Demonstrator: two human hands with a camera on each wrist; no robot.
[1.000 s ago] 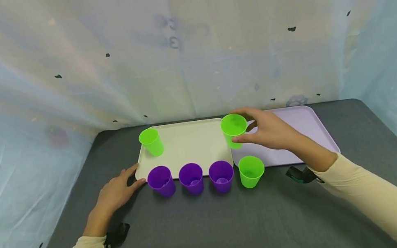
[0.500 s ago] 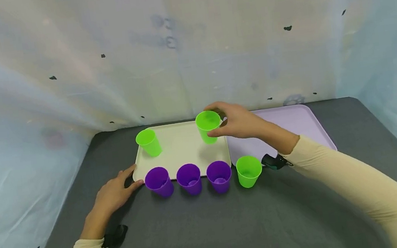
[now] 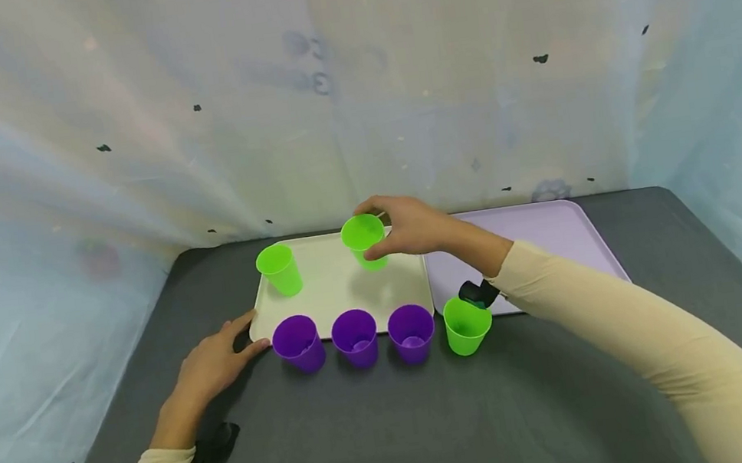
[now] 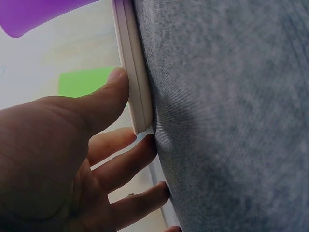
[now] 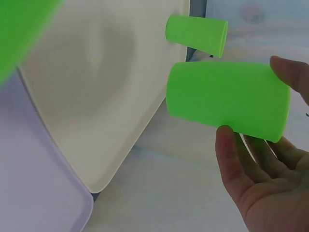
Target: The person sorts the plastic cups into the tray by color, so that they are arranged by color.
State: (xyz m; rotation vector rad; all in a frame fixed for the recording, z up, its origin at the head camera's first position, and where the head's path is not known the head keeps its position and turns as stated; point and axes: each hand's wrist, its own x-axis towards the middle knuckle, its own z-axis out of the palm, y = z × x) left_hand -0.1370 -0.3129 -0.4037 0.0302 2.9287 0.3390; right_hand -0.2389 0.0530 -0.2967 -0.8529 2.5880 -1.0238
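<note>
My right hand (image 3: 412,225) grips a green cup (image 3: 359,234) by its side, thumb on the near side and fingers behind. The cup is upright over the cream tray (image 3: 324,299), its shadow on the tray's surface; the right wrist view shows the held cup (image 5: 222,96) apart from the tray. Another green cup (image 3: 282,271) stands at the tray's left end. My left hand (image 3: 214,365) rests at the tray's front left corner, fingers spread. In the left wrist view its thumb (image 4: 113,92) touches the rim and the other fingers lie by the corner.
Three purple cups (image 3: 299,346) and a green cup (image 3: 464,332) stand in a row along the trays' front edge. A lilac tray (image 3: 546,241) adjoins the cream one on the right. A grey cloth (image 3: 395,429) covers the table, with plastic sheeting (image 3: 397,105) behind.
My right hand has carried the green cup leftward, from the seam between the trays to over the cream tray. The left hand has stayed at the tray's corner.
</note>
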